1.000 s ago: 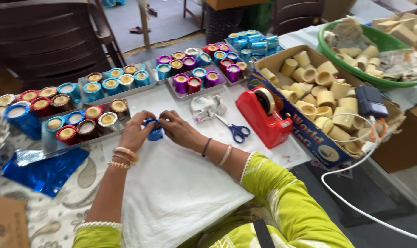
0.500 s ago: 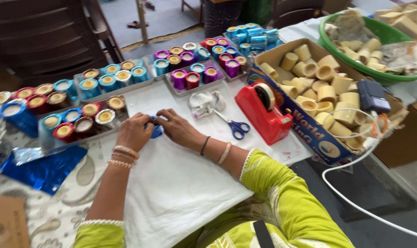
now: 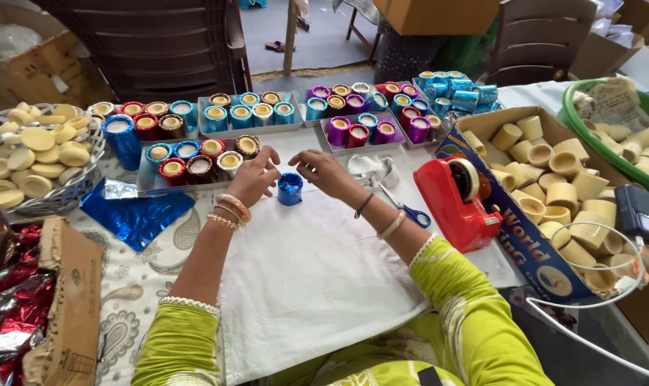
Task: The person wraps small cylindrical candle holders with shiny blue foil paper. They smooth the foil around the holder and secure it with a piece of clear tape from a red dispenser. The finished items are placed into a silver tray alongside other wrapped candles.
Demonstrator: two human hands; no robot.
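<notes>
A small cup wrapped in blue foil [image 3: 290,189] stands upright on the white cloth [image 3: 317,279] between my two hands. My left hand [image 3: 254,176] hovers just left of it with fingers spread, and my right hand [image 3: 323,171] sits just right of it, fingers loosely apart. Neither hand grips the cup. Trays of foil-wrapped cups [image 3: 199,159] in blue, red, brown and purple lie beyond my hands.
A red tape dispenser [image 3: 457,202] and blue-handled scissors [image 3: 409,211] lie to the right. A cardboard box of plain cream cups [image 3: 562,191] sits further right. Blue foil sheets [image 3: 135,212] and a wire basket of cream discs [image 3: 31,159] are left. A green tub [image 3: 612,121] is far right.
The blue-wrapped cup was held between both hands; now it stands on the cloth and both hands have let go and drawn slightly apart. The camera view shifted right.
</notes>
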